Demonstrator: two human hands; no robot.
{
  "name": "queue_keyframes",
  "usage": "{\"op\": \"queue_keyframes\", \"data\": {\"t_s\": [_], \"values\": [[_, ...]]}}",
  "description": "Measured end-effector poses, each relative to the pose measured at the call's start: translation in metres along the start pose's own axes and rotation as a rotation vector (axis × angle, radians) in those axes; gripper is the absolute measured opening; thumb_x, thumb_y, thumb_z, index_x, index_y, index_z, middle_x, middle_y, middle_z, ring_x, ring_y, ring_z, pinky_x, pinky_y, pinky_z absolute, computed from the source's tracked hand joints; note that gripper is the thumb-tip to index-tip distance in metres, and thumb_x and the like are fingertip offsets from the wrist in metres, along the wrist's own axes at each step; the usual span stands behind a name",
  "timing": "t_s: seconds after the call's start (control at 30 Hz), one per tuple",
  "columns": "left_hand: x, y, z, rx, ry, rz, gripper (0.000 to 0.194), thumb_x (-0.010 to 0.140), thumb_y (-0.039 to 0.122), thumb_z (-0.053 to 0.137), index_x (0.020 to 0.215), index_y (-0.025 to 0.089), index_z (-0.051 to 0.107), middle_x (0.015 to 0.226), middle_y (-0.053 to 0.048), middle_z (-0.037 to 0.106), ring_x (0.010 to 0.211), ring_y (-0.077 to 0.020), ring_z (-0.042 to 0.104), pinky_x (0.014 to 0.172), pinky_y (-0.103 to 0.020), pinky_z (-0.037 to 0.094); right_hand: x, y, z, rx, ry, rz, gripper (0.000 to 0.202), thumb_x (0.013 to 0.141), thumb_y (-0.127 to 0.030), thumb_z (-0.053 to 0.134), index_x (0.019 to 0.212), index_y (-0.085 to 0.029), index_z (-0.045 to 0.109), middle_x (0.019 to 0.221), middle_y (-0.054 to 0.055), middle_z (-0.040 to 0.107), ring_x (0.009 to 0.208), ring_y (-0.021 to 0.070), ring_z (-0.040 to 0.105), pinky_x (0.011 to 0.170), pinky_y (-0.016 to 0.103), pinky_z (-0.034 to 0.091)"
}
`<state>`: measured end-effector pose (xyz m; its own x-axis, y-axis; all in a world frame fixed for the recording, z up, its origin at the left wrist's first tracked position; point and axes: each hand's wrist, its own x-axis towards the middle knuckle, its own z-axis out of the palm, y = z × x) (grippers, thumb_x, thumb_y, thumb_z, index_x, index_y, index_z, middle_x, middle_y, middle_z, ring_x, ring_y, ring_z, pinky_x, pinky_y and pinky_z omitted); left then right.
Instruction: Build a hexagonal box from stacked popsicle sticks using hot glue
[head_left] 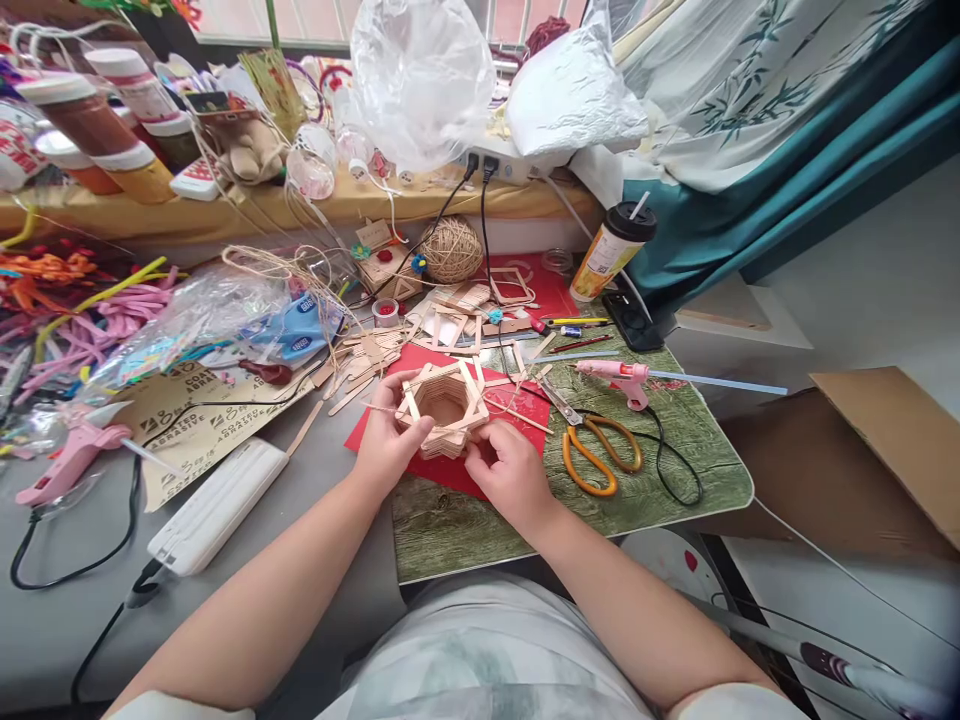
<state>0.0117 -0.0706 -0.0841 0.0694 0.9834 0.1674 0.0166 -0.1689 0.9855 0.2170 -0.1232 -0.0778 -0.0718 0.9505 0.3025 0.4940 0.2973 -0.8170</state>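
Across the green worktop's [465,537] left edge, red paper [439,474] is spread. Toward the right edge, scissors [574,416] are laid. Over the paper, a stick ring [442,441] is gripped by the left hand [386,430]; whether it is also pinched by the right hand [510,470], against its lower right side, cannot be told. Beyond the scissors, a glue gun [634,376] is laid.

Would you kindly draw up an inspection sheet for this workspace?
Surface: green wood-patterned mat, grey table at left; red sheet beneath the work.
Job's things: hollow craft-stick structure, star-like outline, in hand.
Clutter: loose sticks, scissors, pink glue gun at right, another glue gun at far left.
Hands: left hand grips the structure's left side; right hand at its lower right, grip unclear.
Cables: right glue gun's black cord loops beside the scissors.
Surroundings: teal curtain and cardboard box at right.
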Motion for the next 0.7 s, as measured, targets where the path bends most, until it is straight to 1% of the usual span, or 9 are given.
{"op": "queue_keyframes", "data": {"t_s": [0.1,0.2,0.27,0.33,0.4,0.53,0.7], "values": [[-0.002,0.003,0.001,0.037,-0.019,-0.027,0.078,0.08,0.049,0.088,0.145,0.026,0.05,0.138,-0.011,0.06,0.122,-0.0291,0.064,0.094,-0.038,0.058,-0.002,0.0,0.001,0.045,-0.01,-0.016,0.013,0.09,-0.012,0.063,0.088,-0.024,0.064,0.089,0.003,0.067,0.084,0.0209,0.064,0.076,0.034,0.052],[-0.002,0.004,0.003,0.058,0.013,-0.054,0.076,0.081,0.049,0.087,0.144,0.027,0.05,0.135,-0.01,0.061,0.112,-0.0268,0.066,0.084,-0.035,0.058,-0.006,0.001,0.0,0.074,-0.051,-0.076,0.014,0.09,-0.01,0.061,0.088,-0.024,0.061,0.095,0.005,0.067,0.094,0.0234,0.064,0.085,0.037,0.053],[-0.002,0.003,0.003,0.08,0.034,-0.047,0.074,0.082,0.049,0.086,0.143,0.026,0.051,0.133,-0.01,0.062,0.114,-0.0272,0.065,0.088,-0.037,0.057,-0.009,0.001,-0.001,0.069,-0.072,-0.086,0.014,0.09,-0.01,0.06,0.088,-0.024,0.058,0.095,0.005,0.067,0.096,0.0243,0.063,0.088,0.039,0.052],[-0.001,0.001,0.003,0.108,0.052,-0.039,0.074,0.082,0.048,0.086,0.143,0.026,0.052,0.132,-0.01,0.062,0.119,-0.0281,0.064,0.096,-0.039,0.055,-0.011,0.001,-0.003,0.072,-0.095,-0.06,0.014,0.089,-0.011,0.06,0.088,-0.024,0.057,0.091,0.004,0.066,0.092,0.0233,0.062,0.086,0.038,0.051],[-0.001,-0.002,0.002,0.119,0.059,-0.04,0.073,0.081,0.048,0.086,0.142,0.026,0.052,0.131,-0.009,0.062,0.12,-0.0281,0.063,0.099,-0.04,0.053,-0.013,-0.001,-0.005,0.103,-0.134,-0.02,0.013,0.09,-0.012,0.058,0.088,-0.024,0.056,0.088,0.002,0.064,0.088,0.0216,0.061,0.082,0.036,0.05],[-0.001,-0.006,0.001,0.113,0.066,-0.035,0.074,0.08,0.048,0.087,0.141,0.025,0.053,0.128,-0.009,0.063,0.116,-0.027,0.063,0.097,-0.039,0.052,-0.019,-0.011,-0.009,0.167,-0.182,0.048,0.011,0.091,-0.014,0.057,0.087,-0.024,0.056,0.086,0.001,0.062,0.086,0.0195,0.061,0.081,0.033,0.05],[0.0,-0.004,0.003,0.099,0.07,-0.035,0.07,0.081,0.047,0.086,0.139,0.025,0.053,0.122,-0.008,0.064,0.108,-0.0254,0.065,0.089,-0.037,0.055,-0.026,-0.029,-0.013,0.23,-0.226,0.041,0.013,0.088,-0.014,0.059,0.083,-0.025,0.054,0.081,-0.001,0.058,0.081,0.0177,0.059,0.078,0.031,0.049]]}}
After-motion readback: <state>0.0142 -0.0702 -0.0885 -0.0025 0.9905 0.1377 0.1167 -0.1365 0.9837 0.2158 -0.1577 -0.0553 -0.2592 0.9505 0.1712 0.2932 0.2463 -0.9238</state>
